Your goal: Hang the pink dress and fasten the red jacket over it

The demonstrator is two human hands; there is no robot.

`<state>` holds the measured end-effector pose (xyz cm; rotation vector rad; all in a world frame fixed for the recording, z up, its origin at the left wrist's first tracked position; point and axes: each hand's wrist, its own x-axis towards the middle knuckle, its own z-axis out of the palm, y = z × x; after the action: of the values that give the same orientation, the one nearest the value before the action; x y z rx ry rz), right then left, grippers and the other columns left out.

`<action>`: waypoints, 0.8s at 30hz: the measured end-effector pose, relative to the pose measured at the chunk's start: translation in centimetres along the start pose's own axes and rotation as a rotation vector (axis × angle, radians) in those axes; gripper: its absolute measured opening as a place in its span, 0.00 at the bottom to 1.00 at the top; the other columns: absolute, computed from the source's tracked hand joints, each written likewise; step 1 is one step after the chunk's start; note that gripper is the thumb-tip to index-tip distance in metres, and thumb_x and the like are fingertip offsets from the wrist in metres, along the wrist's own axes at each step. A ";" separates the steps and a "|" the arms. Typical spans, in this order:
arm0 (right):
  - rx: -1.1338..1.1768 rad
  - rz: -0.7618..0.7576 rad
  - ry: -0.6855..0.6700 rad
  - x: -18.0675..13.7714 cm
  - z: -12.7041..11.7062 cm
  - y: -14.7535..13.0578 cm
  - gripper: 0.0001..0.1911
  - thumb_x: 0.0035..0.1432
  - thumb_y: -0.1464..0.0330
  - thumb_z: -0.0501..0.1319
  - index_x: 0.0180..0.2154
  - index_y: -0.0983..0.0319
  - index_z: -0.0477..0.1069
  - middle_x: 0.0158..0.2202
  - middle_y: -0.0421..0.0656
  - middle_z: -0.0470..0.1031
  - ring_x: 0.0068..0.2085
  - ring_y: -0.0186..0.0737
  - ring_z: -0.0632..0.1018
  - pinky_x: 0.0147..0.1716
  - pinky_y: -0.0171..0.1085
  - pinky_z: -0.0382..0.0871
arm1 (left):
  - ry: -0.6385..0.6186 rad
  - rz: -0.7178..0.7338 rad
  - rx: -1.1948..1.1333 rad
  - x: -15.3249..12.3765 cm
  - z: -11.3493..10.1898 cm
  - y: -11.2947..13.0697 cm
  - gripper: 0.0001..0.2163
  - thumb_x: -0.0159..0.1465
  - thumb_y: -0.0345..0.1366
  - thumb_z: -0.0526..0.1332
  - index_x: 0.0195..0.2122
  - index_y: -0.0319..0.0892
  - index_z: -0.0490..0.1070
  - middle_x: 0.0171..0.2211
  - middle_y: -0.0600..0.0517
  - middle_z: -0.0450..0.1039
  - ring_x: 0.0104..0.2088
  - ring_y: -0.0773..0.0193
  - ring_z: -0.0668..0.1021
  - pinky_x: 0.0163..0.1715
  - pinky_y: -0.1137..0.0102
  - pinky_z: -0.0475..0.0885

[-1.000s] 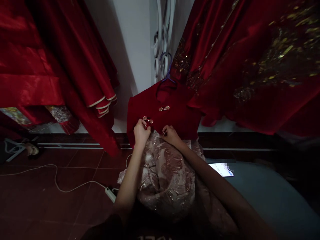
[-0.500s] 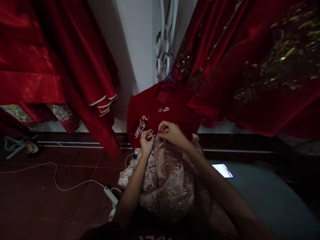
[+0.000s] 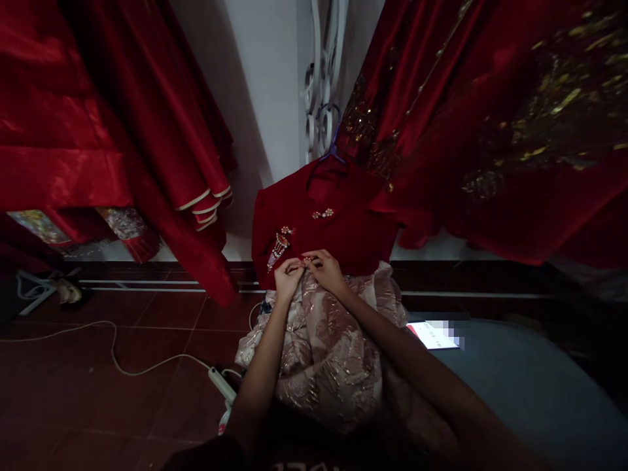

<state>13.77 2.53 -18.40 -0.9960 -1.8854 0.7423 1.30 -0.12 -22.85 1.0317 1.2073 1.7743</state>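
Observation:
A red top [image 3: 353,229] hangs on a purple hanger [image 3: 334,147]. One beaded flower clasp [image 3: 322,214] lies below its neckline; a beaded brooch [image 3: 279,247] with dangling strands sits at the left. At the lower front of the top, my left hand [image 3: 288,280] pinches the left side of a small beaded clasp [image 3: 307,260]. My right hand [image 3: 324,269] closes thumb and fingers on the right side of that clasp, fingertips nearly meeting the left ones. Fingers cover most of it. Beneath both hands, shiny pink-and-gold fabric [image 3: 338,366] bunches up in folds.
Red satin garments hang at the left [image 3: 161,118] and right [image 3: 441,170], the right one with gold sequins. A lit phone [image 3: 434,335] rests on a grey rounded surface [image 3: 530,386]. A white power strip [image 3: 222,384] with its cord lies on the tiled floor [image 3: 98,386].
My right hand has moved left and down, closing in on my left hand at the clasp. The phone's screen display has changed. The view has shifted slightly.

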 end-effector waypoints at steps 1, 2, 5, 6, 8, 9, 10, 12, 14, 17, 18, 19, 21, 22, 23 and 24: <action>-0.012 -0.011 0.008 0.0 0.0 0.0 0.11 0.56 0.70 0.58 0.42 0.61 0.74 0.41 0.45 0.71 0.32 0.31 0.77 0.35 0.33 0.74 | -0.006 -0.009 -0.002 0.0 -0.1 -0.1 0.13 0.49 0.34 0.65 0.35 0.37 0.73 0.33 0.47 0.77 0.34 0.64 0.79 0.42 0.65 0.74; -0.026 -0.021 0.017 -0.1 0.0 -0.1 0.11 0.56 0.70 0.57 0.41 0.60 0.74 0.41 0.44 0.71 0.32 0.31 0.77 0.36 0.33 0.74 | -0.006 -0.016 -0.001 0.0 -0.2 -0.1 0.13 0.49 0.35 0.66 0.36 0.37 0.73 0.34 0.47 0.78 0.35 0.64 0.80 0.42 0.65 0.74; -0.072 -0.049 0.025 -0.2 0.1 0.0 0.11 0.57 0.70 0.57 0.41 0.60 0.74 0.41 0.44 0.71 0.32 0.32 0.77 0.37 0.34 0.74 | 0.007 -0.034 0.009 0.0 -0.2 -0.3 0.14 0.49 0.37 0.66 0.36 0.36 0.74 0.35 0.45 0.78 0.35 0.64 0.80 0.42 0.66 0.74; -0.082 -0.055 0.027 -0.2 0.1 0.0 0.11 0.57 0.70 0.57 0.41 0.60 0.74 0.40 0.45 0.71 0.33 0.32 0.77 0.36 0.34 0.74 | 0.012 -0.039 0.012 0.1 -0.2 -0.4 0.14 0.49 0.37 0.66 0.36 0.36 0.75 0.35 0.45 0.78 0.35 0.64 0.80 0.42 0.66 0.74; -0.085 -0.059 0.024 -0.3 0.2 0.1 0.12 0.57 0.70 0.57 0.42 0.60 0.74 0.40 0.45 0.70 0.33 0.33 0.77 0.34 0.33 0.75 | 0.018 -0.047 0.019 0.1 -0.1 -0.5 0.14 0.49 0.36 0.66 0.36 0.36 0.75 0.35 0.45 0.78 0.34 0.64 0.80 0.42 0.66 0.75; -0.080 -0.055 0.022 -0.3 0.2 0.2 0.12 0.57 0.69 0.57 0.42 0.61 0.74 0.40 0.45 0.70 0.33 0.33 0.77 0.32 0.33 0.75 | 0.021 -0.050 0.022 0.1 -0.1 -0.5 0.14 0.49 0.36 0.66 0.36 0.35 0.75 0.35 0.45 0.78 0.34 0.64 0.80 0.42 0.66 0.75; -0.072 -0.048 0.023 -0.4 0.2 0.3 0.12 0.57 0.69 0.57 0.42 0.61 0.74 0.40 0.45 0.69 0.33 0.33 0.77 0.31 0.33 0.75 | 0.023 -0.053 0.025 0.1 0.0 -0.6 0.14 0.49 0.35 0.66 0.37 0.35 0.75 0.34 0.45 0.78 0.34 0.64 0.80 0.42 0.66 0.75; -0.051 -0.030 0.031 -0.4 0.3 0.4 0.12 0.56 0.68 0.58 0.42 0.61 0.74 0.40 0.45 0.69 0.33 0.33 0.76 0.30 0.32 0.75 | 0.022 -0.054 0.033 0.1 0.1 -0.6 0.14 0.49 0.34 0.66 0.37 0.35 0.75 0.34 0.45 0.78 0.34 0.64 0.80 0.41 0.66 0.75; -0.033 -0.016 0.039 -0.5 0.3 0.5 0.12 0.55 0.69 0.58 0.42 0.61 0.73 0.40 0.45 0.69 0.33 0.33 0.76 0.30 0.33 0.76 | 0.017 -0.046 0.049 0.0 0.1 -0.6 0.14 0.48 0.33 0.66 0.37 0.35 0.75 0.33 0.45 0.78 0.33 0.63 0.80 0.41 0.65 0.75; -0.021 -0.005 0.034 -0.4 0.3 0.8 0.12 0.52 0.71 0.59 0.40 0.61 0.73 0.39 0.44 0.69 0.34 0.33 0.75 0.32 0.33 0.76 | -0.006 -0.029 0.103 -0.1 -0.1 -0.4 0.13 0.48 0.34 0.66 0.35 0.36 0.76 0.32 0.46 0.79 0.32 0.62 0.80 0.40 0.64 0.76; -0.023 -0.005 0.028 -0.3 0.2 1.0 0.11 0.51 0.71 0.59 0.39 0.62 0.72 0.39 0.44 0.69 0.34 0.33 0.75 0.32 0.34 0.75 | -0.024 -0.018 0.128 -0.2 -0.1 -0.3 0.12 0.49 0.34 0.66 0.35 0.36 0.76 0.32 0.46 0.79 0.32 0.62 0.80 0.40 0.64 0.76; -0.032 -0.007 0.019 -0.2 0.2 1.1 0.11 0.49 0.72 0.59 0.38 0.62 0.71 0.38 0.44 0.69 0.34 0.33 0.75 0.33 0.34 0.75 | -0.049 0.000 0.156 -0.3 -0.2 -0.1 0.11 0.49 0.34 0.66 0.34 0.37 0.77 0.33 0.46 0.79 0.32 0.62 0.80 0.39 0.64 0.76; -0.072 -0.014 0.004 -0.1 0.3 1.5 0.10 0.46 0.73 0.60 0.36 0.63 0.70 0.36 0.43 0.69 0.32 0.33 0.73 0.33 0.34 0.74 | -0.118 0.053 0.212 -0.6 -0.3 0.2 0.08 0.51 0.34 0.65 0.32 0.38 0.77 0.33 0.47 0.78 0.32 0.63 0.80 0.38 0.66 0.76; -0.101 -0.017 0.006 0.0 0.3 1.6 0.10 0.46 0.74 0.60 0.35 0.63 0.69 0.35 0.42 0.68 0.32 0.33 0.73 0.33 0.35 0.73 | -0.151 0.085 0.237 -0.7 -0.2 0.3 0.07 0.51 0.34 0.65 0.32 0.39 0.77 0.33 0.48 0.78 0.32 0.64 0.79 0.37 0.66 0.76; -0.132 -0.019 0.014 0.0 0.3 1.7 0.10 0.45 0.74 0.59 0.34 0.63 0.68 0.34 0.42 0.68 0.32 0.34 0.72 0.34 0.35 0.72 | -0.175 0.118 0.259 -0.8 -0.2 0.4 0.07 0.52 0.33 0.64 0.32 0.40 0.77 0.33 0.49 0.78 0.32 0.65 0.79 0.36 0.67 0.76; -0.157 -0.024 0.020 0.1 0.1 1.7 0.10 0.45 0.75 0.59 0.34 0.63 0.67 0.33 0.42 0.68 0.32 0.34 0.72 0.35 0.36 0.72 | -0.190 0.148 0.276 -0.9 -0.1 0.5 0.06 0.52 0.32 0.63 0.32 0.40 0.77 0.32 0.50 0.77 0.32 0.66 0.79 0.35 0.68 0.76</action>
<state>14.21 3.50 -19.78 -1.0714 -1.9583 0.5751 1.54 -1.10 -22.60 1.4487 1.3067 1.6035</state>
